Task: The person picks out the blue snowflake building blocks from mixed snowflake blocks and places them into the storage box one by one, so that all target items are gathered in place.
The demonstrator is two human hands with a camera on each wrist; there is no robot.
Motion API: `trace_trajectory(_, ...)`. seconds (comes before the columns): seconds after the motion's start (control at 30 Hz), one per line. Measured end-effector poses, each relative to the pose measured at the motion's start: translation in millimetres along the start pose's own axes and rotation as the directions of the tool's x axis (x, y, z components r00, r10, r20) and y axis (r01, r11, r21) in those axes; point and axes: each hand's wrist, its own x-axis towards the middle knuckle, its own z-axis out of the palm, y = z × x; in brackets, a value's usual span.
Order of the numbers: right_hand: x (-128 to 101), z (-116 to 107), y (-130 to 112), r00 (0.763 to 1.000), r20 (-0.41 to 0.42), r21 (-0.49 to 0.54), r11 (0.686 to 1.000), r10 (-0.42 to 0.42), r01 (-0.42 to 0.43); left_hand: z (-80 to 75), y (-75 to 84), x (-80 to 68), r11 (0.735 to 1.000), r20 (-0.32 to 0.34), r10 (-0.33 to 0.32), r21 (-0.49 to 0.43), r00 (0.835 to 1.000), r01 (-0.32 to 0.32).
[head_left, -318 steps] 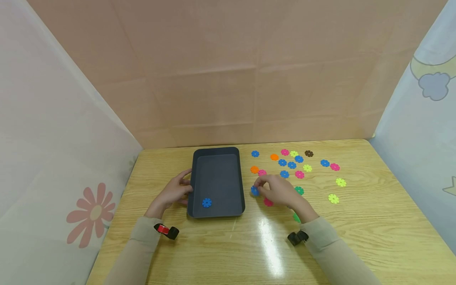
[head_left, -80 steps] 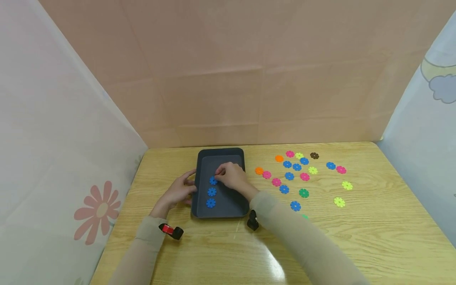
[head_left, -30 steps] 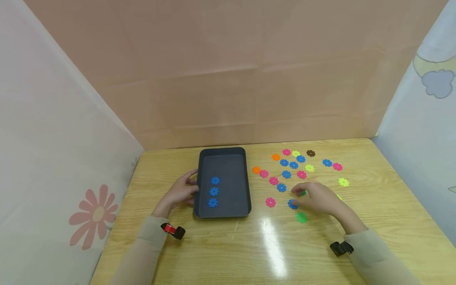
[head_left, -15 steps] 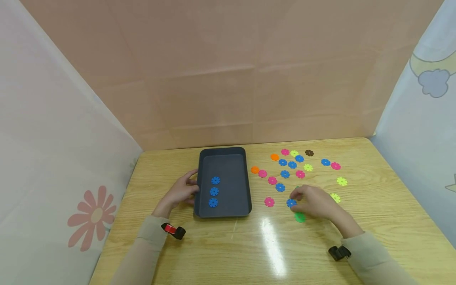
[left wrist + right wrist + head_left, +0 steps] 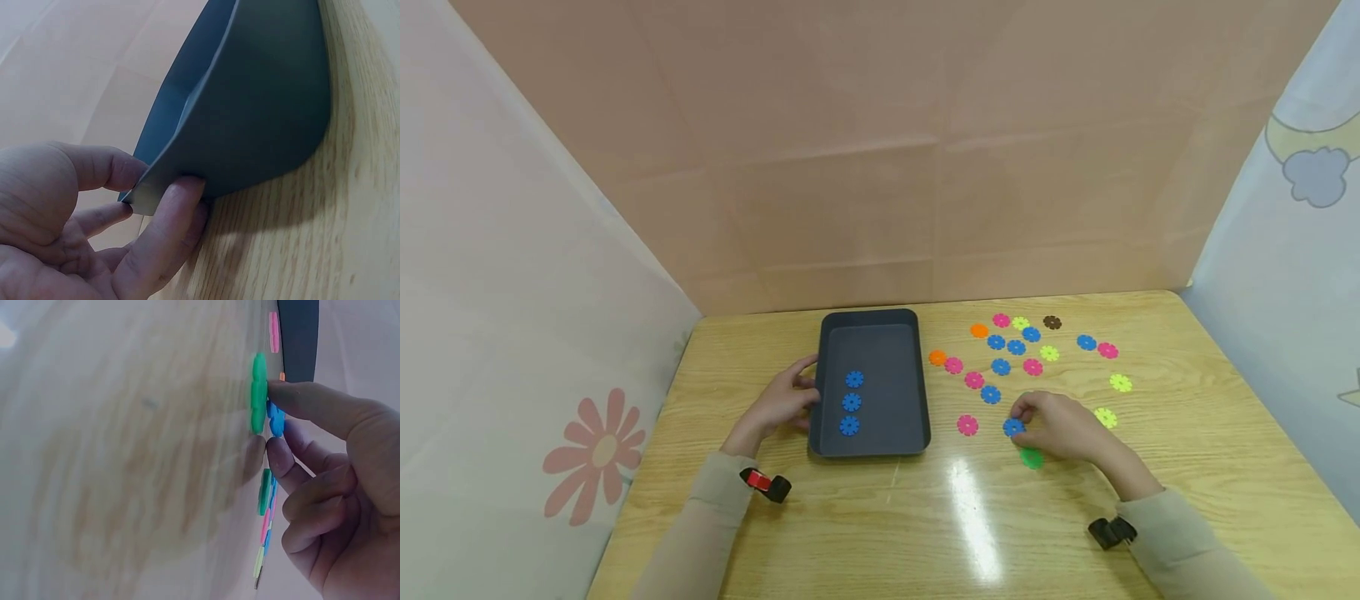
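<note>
With the right hand (image 5: 1054,426) seemingly pinching the blue disc (image 5: 1013,427) at centre right, beside a green disc (image 5: 1032,458), a clean vertical lift would spare neighbours, then an open run leftward over the tray (image 5: 913,375) rim, which the left hand (image 5: 778,403) grips.

Bright, even light; tabletop (image 5: 970,517) glare; wrist views blurred.

Bare table (image 5: 985,517) near; scattered discs (image 5: 1032,367) beyond the tray (image 5: 917,392).
</note>
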Motion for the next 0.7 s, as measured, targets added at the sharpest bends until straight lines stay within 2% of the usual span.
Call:
trace_trajectory(0.43, 0.0, -5.3, 8.3, 0.999, -0.032, 0.068, 0.997, -0.027, 0.03, -0.2, 0.9, -1.1, 1.0, 0.004, 0.003, 0.003, 1.0, -0.003)
trace_trajectory(0.7, 4.9, -11.2, 1.6, 0.996, -0.056, 0.112, 0.991, -0.066, 0.072, -0.3, 2.3, -2.3, 1.0, 0.007, 0.006, -0.002, 1.0, -0.006)
